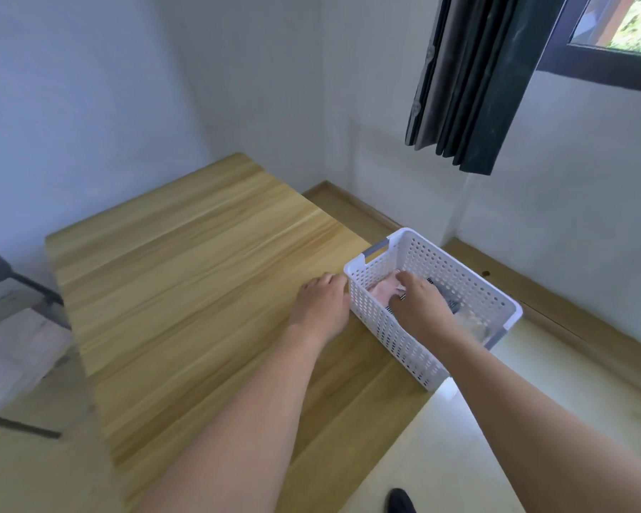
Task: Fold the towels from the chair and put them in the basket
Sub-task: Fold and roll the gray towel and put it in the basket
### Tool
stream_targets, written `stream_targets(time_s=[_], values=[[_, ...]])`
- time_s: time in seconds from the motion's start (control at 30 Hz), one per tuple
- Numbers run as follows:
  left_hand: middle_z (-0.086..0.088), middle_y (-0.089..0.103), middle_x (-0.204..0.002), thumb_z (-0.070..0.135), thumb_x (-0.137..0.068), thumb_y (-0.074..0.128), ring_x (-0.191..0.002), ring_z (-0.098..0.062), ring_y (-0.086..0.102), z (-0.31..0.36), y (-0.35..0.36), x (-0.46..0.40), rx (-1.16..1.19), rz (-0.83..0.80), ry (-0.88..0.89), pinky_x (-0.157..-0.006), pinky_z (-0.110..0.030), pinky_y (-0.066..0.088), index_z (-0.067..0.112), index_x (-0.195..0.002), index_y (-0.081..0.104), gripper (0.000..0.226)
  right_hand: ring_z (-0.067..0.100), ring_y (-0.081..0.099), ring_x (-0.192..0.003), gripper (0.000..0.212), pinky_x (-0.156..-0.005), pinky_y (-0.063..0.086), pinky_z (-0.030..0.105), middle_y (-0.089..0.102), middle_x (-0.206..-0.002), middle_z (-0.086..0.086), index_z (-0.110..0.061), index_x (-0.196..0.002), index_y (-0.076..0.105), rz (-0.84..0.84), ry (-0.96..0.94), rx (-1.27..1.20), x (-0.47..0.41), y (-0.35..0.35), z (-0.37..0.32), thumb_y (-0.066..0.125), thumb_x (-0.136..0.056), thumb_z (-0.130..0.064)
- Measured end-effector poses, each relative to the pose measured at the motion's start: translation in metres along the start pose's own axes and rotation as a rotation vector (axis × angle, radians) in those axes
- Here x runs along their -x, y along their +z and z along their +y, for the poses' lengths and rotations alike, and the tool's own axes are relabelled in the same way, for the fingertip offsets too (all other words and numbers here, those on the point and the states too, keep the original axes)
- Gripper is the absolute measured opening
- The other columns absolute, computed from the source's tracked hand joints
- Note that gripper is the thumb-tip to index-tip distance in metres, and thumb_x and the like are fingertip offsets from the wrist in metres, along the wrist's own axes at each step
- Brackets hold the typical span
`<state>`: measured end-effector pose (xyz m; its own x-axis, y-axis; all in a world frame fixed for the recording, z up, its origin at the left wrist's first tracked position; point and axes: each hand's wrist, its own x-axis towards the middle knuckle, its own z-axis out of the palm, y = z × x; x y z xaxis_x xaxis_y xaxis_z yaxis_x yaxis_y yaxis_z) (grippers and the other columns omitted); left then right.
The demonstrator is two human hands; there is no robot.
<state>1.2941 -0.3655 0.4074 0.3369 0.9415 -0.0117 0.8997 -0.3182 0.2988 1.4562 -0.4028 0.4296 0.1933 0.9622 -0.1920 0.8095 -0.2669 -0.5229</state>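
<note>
From your head camera, much of what sits in the basket (470, 286) is covered by your right hand (420, 303), which reaches down inside with fingers curled onto a pale pink towel (380, 290); whether they pinch the cloth or only press on it cannot be told. A darker grey towel (448, 299) shows just beyond that hand, mostly hidden, and something pale and blurred lies at the near end of the basket. The chair (1, 283) at the left edge is cut off and smeared by blur, with whitish cloth (15, 346) on its seat that is hard to make out.

The pink towel looks folded, lying low at the far end of the white perforated basket, which has grey handles.

Your left hand (322, 305) rests on the table (186, 275) with its fingers bent against the basket's left wall, nothing in it. The basket stands at the table's right edge, its near corner hanging over the floor. The whole wooden top to the left of your arms is bare and open
</note>
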Motion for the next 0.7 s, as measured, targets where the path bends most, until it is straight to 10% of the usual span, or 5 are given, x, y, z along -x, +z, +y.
stream_targets(time_s=[0.13, 0.7], values=[[-0.006, 0.052, -0.133, 0.025, -0.097, 0.043, -0.120, -0.028, 0.050, -0.052, -0.023, 0.044, -0.025, 0.057, 0.054, -0.099, -0.037, 0.036, 0.013, -0.129, 0.049, 0.034, 0.034, 0.056, -0.109, 0.039, -0.080, 0.041, 0.034, 0.038, -0.144, 0.017, -0.007, -0.126, 0.048, 0.044, -0.042, 0.027, 0.047, 0.029, -0.048, 0.047, -0.087, -0.009], [-0.006, 0.048, -0.139, 0.027, -0.099, 0.037, -0.124, -0.025, 0.047, -0.216, -0.115, 0.173, -0.098, 0.169, -0.048, -0.102, -0.037, 0.036, 0.013, -0.135, 0.045, 0.039, 0.026, 0.042, -0.128, 0.053, -0.099, 0.036, 0.032, 0.039, -0.145, 0.010, -0.009, -0.143, 0.035, 0.063, -0.122, -0.010, 0.142, 0.096, -0.214, 0.046, -0.091, -0.014]])
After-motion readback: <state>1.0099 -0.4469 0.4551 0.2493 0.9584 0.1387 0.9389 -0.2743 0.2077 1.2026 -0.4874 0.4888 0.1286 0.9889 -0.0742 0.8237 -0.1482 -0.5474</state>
